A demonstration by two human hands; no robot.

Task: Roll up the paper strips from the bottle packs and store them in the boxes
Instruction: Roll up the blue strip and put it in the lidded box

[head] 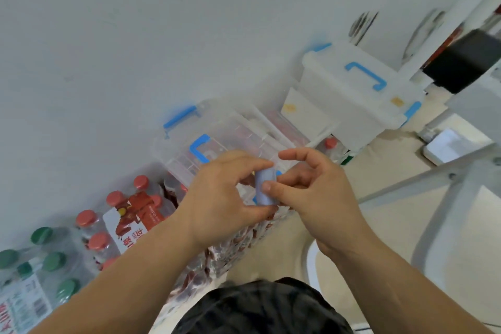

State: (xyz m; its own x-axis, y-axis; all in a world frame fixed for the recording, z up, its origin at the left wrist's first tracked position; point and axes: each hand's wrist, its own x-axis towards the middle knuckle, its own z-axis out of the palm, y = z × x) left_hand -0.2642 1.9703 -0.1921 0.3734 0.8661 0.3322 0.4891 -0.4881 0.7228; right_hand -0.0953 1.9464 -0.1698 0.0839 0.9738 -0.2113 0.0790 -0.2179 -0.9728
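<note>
A small pale blue roll of paper strip (263, 187) is held between both hands above a clear plastic box with blue handles (214, 130). My left hand (219, 198) pinches the roll from the left with thumb and forefinger. My right hand (314, 192) holds its right side, thumb pressed on the roll, forefinger lifted. A pack of red-capped bottles (127, 214) with a red and white label stands to the left of the box. A pack of green-capped bottles (40, 266) sits at the bottom left.
A second white box with blue handles (352, 89) stands against the white wall behind the clear one. Grey metal table legs (447, 198) rise at the right over a beige floor. A dark garment (260, 306) fills the bottom centre.
</note>
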